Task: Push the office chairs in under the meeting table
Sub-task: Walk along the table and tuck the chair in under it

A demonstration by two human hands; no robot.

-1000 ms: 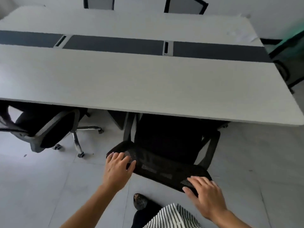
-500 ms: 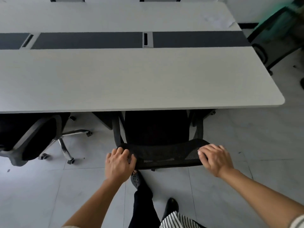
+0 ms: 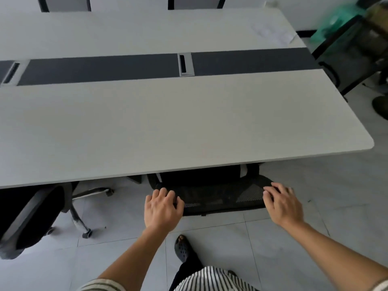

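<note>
A black mesh office chair [image 3: 218, 196] stands at the near edge of the long white meeting table [image 3: 147, 127], its seat hidden under the tabletop and only the top of its backrest showing. My left hand [image 3: 161, 208] grips the left end of the backrest top, fingers curled over it. My right hand [image 3: 283, 204] holds the right end the same way. A second black chair [image 3: 29, 219] stands at the left, turned sideways and only partly under the table.
Two grey chair backs [image 3: 65, 3] show beyond the far edge of the table. Another mesh chair [image 3: 352, 51] stands off the table's right end, with a green bag behind it. A paper sheet [image 3: 273, 32] lies at the far right corner. My foot [image 3: 182, 248] is on the tiled floor.
The chair has rolled forward and straightened; more of its seat is now hidden under the table. Both hands went with it, staying on the backrest top.
</note>
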